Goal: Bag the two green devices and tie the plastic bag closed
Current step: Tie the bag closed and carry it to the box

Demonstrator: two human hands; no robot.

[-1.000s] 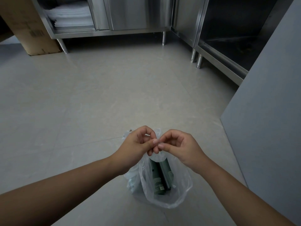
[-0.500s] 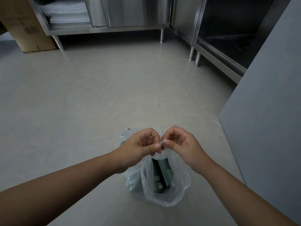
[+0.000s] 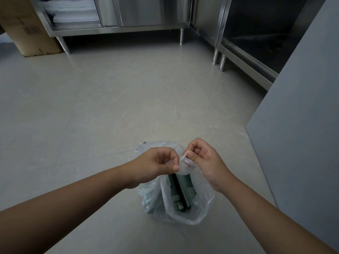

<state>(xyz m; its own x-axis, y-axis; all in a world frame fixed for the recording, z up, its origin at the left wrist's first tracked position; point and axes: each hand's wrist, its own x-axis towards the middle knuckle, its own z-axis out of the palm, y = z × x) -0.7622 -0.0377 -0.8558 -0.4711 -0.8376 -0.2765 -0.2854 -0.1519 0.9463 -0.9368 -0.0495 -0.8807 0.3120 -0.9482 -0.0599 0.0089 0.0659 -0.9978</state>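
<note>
Pinched plastic bag [image 3: 206,204] hides green devices' [image 3: 180,193] tops.

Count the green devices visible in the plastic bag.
2. One green device shows at the left inside the plastic bag; the other green device is close beside it on the right. A greenish blur behind the plastic farther left may hide more.

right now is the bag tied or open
Open: the plastic bag gapes, green devices visible inside; left hand and right hand pinch its top.
</note>
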